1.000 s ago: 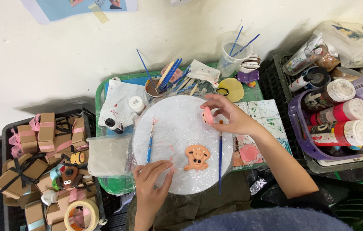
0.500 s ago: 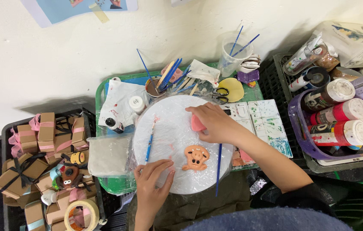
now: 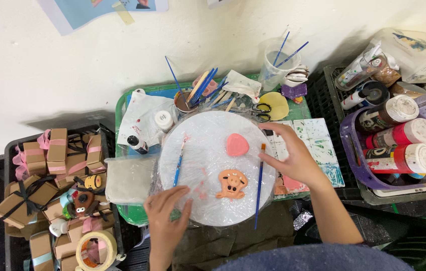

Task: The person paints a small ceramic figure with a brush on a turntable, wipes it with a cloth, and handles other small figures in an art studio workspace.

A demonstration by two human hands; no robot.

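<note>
A round white board (image 3: 208,155) wrapped in plastic film lies on a small green table. On it rest a pink rounded clay piece (image 3: 236,144) and an orange animal-shaped clay figure (image 3: 231,183). A blue-handled brush (image 3: 178,163) lies on the board's left, and a long brush (image 3: 259,183) lies along its right side. My left hand (image 3: 165,213) rests on the board's near edge, fingers spread. My right hand (image 3: 293,158) hovers at the board's right edge, fingers apart, close to the long brush's tip and holding nothing.
A cup of brushes (image 3: 185,99), small paint bottles (image 3: 163,120), scissors (image 3: 259,111) and a clear water cup (image 3: 276,65) crowd the table's far side. A purple tub of large paint bottles (image 3: 398,140) stands right. Brown gift boxes (image 3: 47,170) and tape roll (image 3: 95,248) fill a crate left.
My right hand carried the pink piece from the far right of the board toward its middle, set it down and let go, then drew back to the right edge.
</note>
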